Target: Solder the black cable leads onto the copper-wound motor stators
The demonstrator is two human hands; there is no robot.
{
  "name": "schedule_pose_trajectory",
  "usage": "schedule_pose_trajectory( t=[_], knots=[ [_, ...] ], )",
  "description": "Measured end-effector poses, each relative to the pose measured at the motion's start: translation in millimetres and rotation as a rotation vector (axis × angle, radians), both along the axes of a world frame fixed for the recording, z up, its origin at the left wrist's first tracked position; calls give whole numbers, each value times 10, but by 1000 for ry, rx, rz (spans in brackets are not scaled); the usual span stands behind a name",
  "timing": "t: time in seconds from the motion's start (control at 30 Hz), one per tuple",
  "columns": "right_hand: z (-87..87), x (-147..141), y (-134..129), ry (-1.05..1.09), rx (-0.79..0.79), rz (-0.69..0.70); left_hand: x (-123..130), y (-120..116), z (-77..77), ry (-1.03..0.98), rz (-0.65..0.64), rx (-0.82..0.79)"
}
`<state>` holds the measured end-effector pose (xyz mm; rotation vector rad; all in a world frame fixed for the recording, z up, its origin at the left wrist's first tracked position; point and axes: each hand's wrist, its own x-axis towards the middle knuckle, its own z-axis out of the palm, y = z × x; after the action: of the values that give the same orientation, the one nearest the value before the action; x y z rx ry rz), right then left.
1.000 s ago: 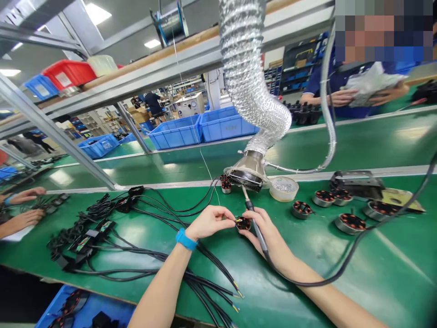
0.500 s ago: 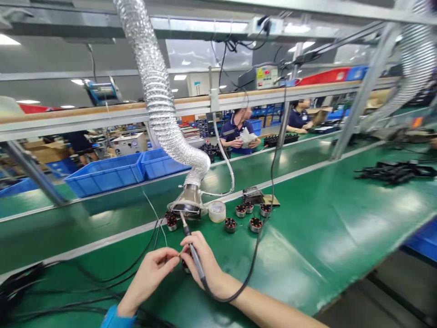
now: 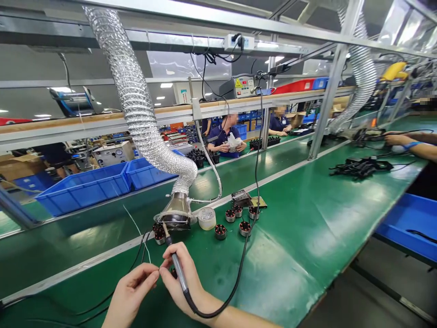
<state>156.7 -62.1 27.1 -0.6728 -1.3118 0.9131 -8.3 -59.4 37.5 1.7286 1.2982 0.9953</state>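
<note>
Work appears mid-step: right hand grips soldering iron; left hand is pinched, contents unclear; motor parts stand untouched, right.

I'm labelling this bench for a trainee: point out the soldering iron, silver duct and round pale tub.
Soldering iron [image 3: 178, 266]: head view, on its grey handle.
Silver duct [image 3: 137, 102]: head view, on its ribbed side.
Round pale tub [image 3: 207, 224]: head view, on its front wall.
</note>
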Motion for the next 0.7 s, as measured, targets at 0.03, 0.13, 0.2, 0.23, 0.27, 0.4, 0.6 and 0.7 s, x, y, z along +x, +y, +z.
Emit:
schedule_pose_trajectory(
  t=[0.03,0.13,0.2,0.23,0.27,0.4,0.6,0.7],
  knots=[
    [-14,-5,0,27,-36,15,14,-8,-22,-6,21,3],
    [-54,-1,6,108,-161,63,65,-30,-71,-41,84,12],
    [-70,1,2,150,-198,88,96,-39,-80,-69,133,17],
    [-74,0,-3,167,-203,100,109,-43,-79,-80,159,19],
    [-76,-3,-11,179,-203,111,119,-46,-76,-92,182,19],
    [-90,-24,-44,175,-203,125,153,-48,-67,-167,228,-2],
    [-129,-19,-44,77,-162,92,142,-22,-100,-182,200,-46],
    [-119,19,-32,23,-126,18,118,-16,-105,-116,136,-61]
  ],
)
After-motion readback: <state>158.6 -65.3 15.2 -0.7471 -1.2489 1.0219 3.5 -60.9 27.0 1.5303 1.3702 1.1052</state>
